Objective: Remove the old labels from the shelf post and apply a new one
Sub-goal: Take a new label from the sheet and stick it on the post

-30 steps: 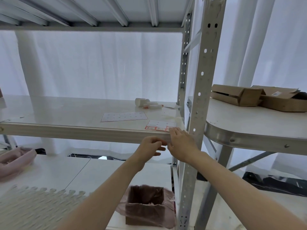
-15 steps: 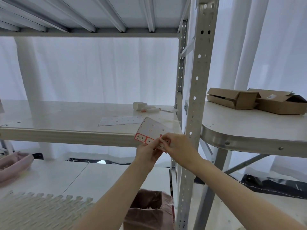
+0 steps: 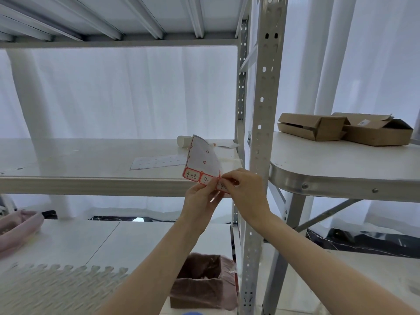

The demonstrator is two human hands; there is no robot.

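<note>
I hold a label sheet (image 3: 201, 162) upright in front of the shelf edge; it is curled, mostly peeled, with red-bordered labels marked "4-2" along its bottom row. My left hand (image 3: 200, 198) pinches the sheet's bottom edge from below. My right hand (image 3: 244, 189) pinches the rightmost label at the sheet's lower right corner. The perforated grey shelf post (image 3: 261, 133) stands just right of both hands; I see no label on it.
A second, used label sheet (image 3: 156, 162) lies on the middle shelf (image 3: 79, 160), with a white roll (image 3: 183, 140) behind. Cardboard boxes (image 3: 345, 128) sit on the round-cornered table (image 3: 341, 169) at right. A lined bin (image 3: 204, 283) stands below. Pink cloth (image 3: 18, 228) lies at far left.
Both hands picked the label sheet up from the shelf's front corner and raised it. It now stands upright and curled, with my right fingers on its corner label.
</note>
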